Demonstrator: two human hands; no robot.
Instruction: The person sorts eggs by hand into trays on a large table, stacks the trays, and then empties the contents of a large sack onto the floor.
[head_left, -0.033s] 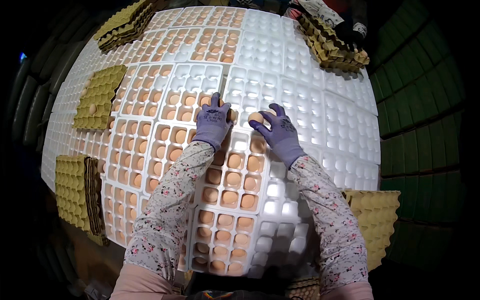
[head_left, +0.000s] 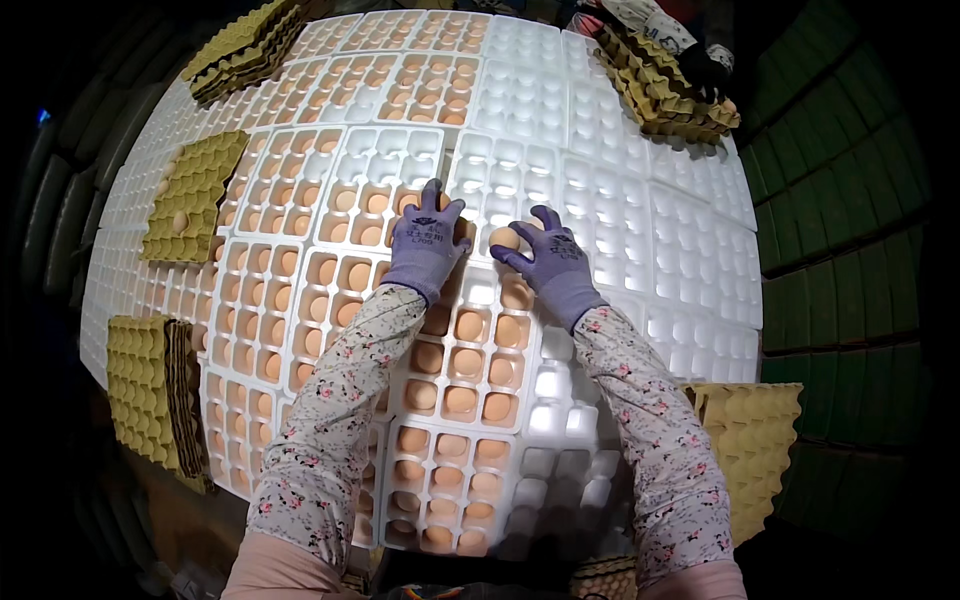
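Observation:
In purple gloves and floral sleeves, both my hands are over white egg trays in the middle of the table. My right hand (head_left: pixel 556 262) is closed round a light brown egg (head_left: pixel 505 238), pinched between thumb and fingers. Left of it, my left hand (head_left: pixel 424 245) is curved downward, its thumb and forefinger against an egg (head_left: pixel 466 230) that is partly covered. More eggs lie close to its fingertips. Below my hands is a white tray (head_left: pixel 408 412) with brown eggs in its cups. The tray (head_left: pixel 505 165) beyond them has bare cups.
Stacks of yellowish pulp trays stand at the left (head_left: pixel 135 375), far left (head_left: pixel 240 50), and lower right (head_left: pixel 755 450). One pulp tray (head_left: pixel 205 190) lies across filled white trays, carrying an egg. At the far right, a co-worker's dark-gloved hand (head_left: pixel 708 70) is at another pulp stack (head_left: pixel 665 105).
My right hand and its egg have shifted slightly left and nearer to me. The left hand stays in almost the same place.

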